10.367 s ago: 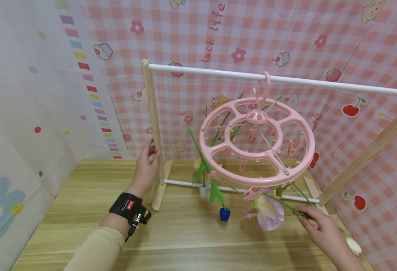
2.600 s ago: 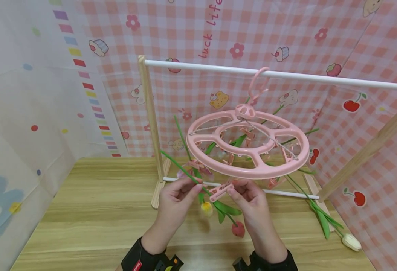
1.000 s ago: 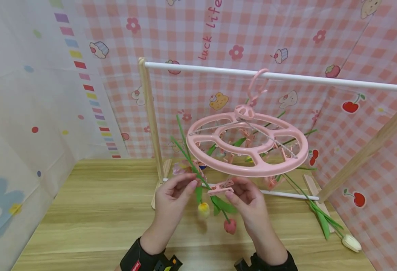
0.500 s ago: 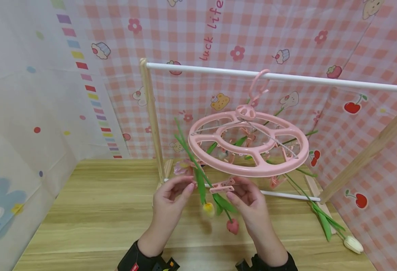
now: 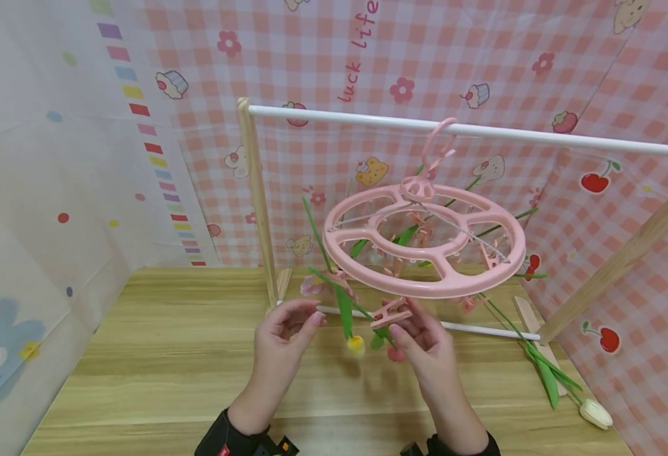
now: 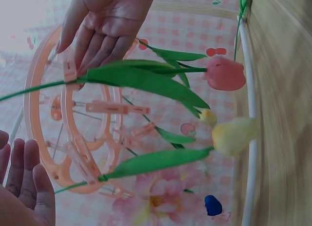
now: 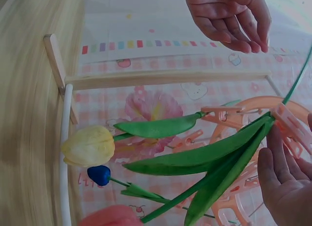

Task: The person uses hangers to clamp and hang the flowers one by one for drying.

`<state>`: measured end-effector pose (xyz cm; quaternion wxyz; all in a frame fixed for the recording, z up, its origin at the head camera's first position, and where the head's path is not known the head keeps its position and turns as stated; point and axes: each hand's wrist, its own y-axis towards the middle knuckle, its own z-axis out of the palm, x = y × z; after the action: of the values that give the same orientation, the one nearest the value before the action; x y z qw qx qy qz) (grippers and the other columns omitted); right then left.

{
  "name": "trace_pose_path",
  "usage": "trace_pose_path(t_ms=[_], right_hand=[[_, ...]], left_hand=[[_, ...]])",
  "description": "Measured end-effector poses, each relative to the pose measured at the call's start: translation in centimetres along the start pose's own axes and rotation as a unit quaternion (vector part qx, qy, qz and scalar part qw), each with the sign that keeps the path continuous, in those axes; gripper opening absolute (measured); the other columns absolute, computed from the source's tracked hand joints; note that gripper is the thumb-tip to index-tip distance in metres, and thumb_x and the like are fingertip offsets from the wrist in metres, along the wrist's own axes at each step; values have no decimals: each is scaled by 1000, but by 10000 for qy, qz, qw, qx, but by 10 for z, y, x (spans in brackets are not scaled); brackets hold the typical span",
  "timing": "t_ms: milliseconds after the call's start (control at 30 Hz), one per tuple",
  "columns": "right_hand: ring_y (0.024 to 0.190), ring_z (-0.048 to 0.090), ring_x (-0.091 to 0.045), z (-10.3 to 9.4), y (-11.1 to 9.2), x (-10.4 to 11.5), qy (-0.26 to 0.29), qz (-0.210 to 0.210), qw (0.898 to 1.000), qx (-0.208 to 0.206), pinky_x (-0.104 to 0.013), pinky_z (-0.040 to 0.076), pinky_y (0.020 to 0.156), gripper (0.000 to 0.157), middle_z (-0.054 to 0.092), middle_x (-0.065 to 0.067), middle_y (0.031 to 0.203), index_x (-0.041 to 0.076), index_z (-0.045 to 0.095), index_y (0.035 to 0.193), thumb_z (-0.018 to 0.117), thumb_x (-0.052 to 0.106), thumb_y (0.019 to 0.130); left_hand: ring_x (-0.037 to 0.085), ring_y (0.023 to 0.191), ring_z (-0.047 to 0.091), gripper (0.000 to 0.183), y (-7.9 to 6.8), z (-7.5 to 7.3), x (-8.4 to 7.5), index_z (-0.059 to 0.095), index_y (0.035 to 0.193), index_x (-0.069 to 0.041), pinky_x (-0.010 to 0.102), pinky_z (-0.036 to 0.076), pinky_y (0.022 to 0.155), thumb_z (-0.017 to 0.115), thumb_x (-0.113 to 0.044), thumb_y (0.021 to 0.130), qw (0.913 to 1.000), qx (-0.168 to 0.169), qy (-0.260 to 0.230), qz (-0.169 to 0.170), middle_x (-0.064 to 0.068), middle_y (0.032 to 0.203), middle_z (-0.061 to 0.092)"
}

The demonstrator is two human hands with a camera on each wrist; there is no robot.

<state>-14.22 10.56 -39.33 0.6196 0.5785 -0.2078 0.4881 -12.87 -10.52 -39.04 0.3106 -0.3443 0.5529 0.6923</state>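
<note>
A pink clothespin (image 5: 390, 313) under the round pink hanger (image 5: 442, 286) has the green stem of a pink-red tulip (image 6: 225, 74) at its jaws; the bloom hangs down. My right hand (image 5: 430, 354) is at the clothespin's handle end, its fingers fairly straight and loose around it; the right wrist view shows fingertips close against clothespin and stem. My left hand (image 5: 281, 339) is left of the stem, apart from it, fingers loosely bent with nothing between them. A yellow tulip (image 7: 88, 146) hangs from a neighbouring clothespin (image 7: 223, 114).
The hanger hooks over the white rod (image 5: 334, 116) of a wooden stand (image 5: 258, 209). A pink-purple flower (image 7: 153, 114) and a blue tulip (image 7: 99, 175) hang behind. A white tulip (image 5: 595, 414) lies on the wooden table (image 5: 157, 367) at the right, near the stand's foot.
Ten seconds ago my left hand was at the stand's post. My left hand has since let go of the pink-red tulip's stem; the hanger and clothespin have shifted slightly right.
</note>
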Motion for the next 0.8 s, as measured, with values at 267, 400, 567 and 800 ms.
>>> trace_pose_path(t_ms=[267, 400, 567, 800], right_hand=[[97, 60, -15, -6, -2, 0, -209, -145, 9972, -697, -18, 51, 77, 52, 64, -4, 108, 9, 51, 130, 53, -17, 85], [98, 59, -16, -10, -5, 0, -416, 4, 9953, -874, -19, 51, 78, 53, 64, -4, 109, 7, 48, 132, 55, -15, 84], [106, 55, -21, -21, -10, 0, -693, 81, 9922, -1034, -23, 48, 86, 51, 60, -7, 116, 3, 45, 132, 54, -15, 85], [107, 54, -27, -46, -16, 6, -971, -20, 9890, -1118, -27, 46, 91, 41, 57, -16, 118, -9, 43, 127, 50, -15, 87]], left_hand=[[20, 76, 63, 20, -1, -4, 4, 61, 102, 7, 26, 55, 67, 64, 4, 83, 9996, -41, 97, -248, 10, 92, 64], [21, 77, 63, 22, -1, -8, 7, 60, 104, 8, 27, 55, 67, 64, 2, 84, 9992, -21, 171, -372, 18, 93, 62], [25, 79, 63, 24, 2, -15, 10, 58, 107, 8, 29, 56, 68, 64, 4, 83, 9973, 178, 274, -657, 19, 92, 62], [25, 85, 61, 34, 7, -28, 20, 54, 115, 4, 25, 55, 69, 66, 0, 83, 9906, 331, 457, -1249, 19, 99, 61]])
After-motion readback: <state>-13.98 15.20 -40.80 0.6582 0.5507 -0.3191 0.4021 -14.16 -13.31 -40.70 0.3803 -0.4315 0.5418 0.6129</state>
